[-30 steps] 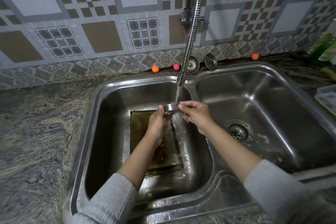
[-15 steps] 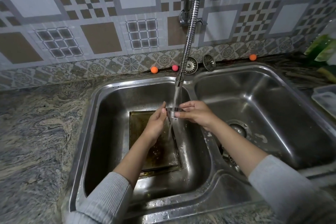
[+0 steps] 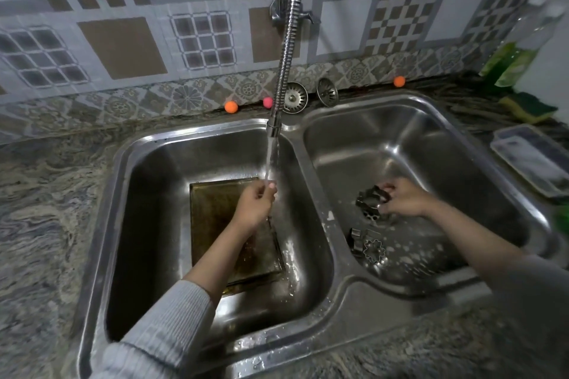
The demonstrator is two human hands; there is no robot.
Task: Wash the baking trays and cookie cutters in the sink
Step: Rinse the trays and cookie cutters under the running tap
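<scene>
Lower centre: flower-shaped cookie cutter (image 3: 374, 250) lies loose in the right basin of the double sink (image 3: 311, 163). Centre left: dirty baking tray (image 3: 215, 218) lies flat in the left basin. Left hand (image 3: 254, 204) sits under the faucet (image 3: 284, 49) stream, fingers loosely curled, holding nothing. Right hand (image 3: 405, 198) grips a dark cookie cutter (image 3: 371, 198) over the right basin. Upper centre: two strainers (image 3: 295, 97) lean at the wall.
</scene>
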